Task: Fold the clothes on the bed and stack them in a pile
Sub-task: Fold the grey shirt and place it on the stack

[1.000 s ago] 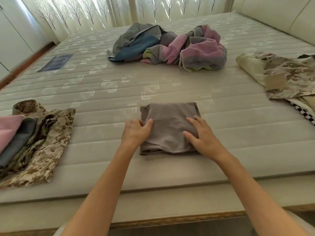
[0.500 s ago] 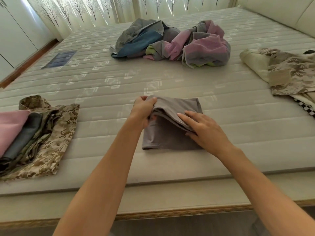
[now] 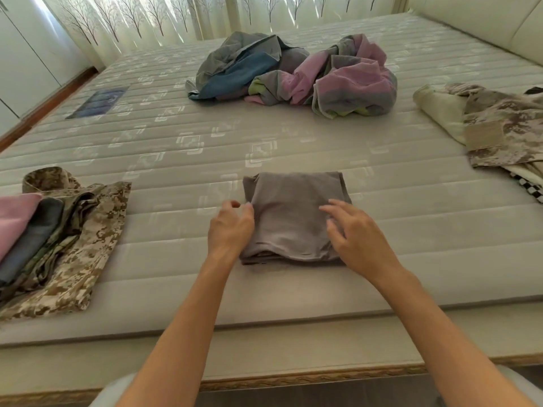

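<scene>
A folded grey-brown garment (image 3: 289, 212) lies flat on the mattress (image 3: 411, 224) near its front edge. My left hand (image 3: 230, 230) is at the garment's left edge, fingers curled and touching the cloth. My right hand (image 3: 357, 239) rests over its right side with fingers spread and bent. A pile of folded clothes (image 3: 50, 239) lies at the left: pink and dark grey pieces on top of camouflage ones. Unfolded clothes form a heap (image 3: 296, 74) of grey, blue and pink cloth at the back.
More unfolded clothes (image 3: 496, 127), camouflage and cream with a checkered piece, lie at the right edge. Curtains hang behind the bed, white cupboards stand at the left, and a padded headboard is at the far right.
Half a second ago my left hand held up the garment's top left layer. That layer now lies flat, and both hands have come down to the garment's sides.
</scene>
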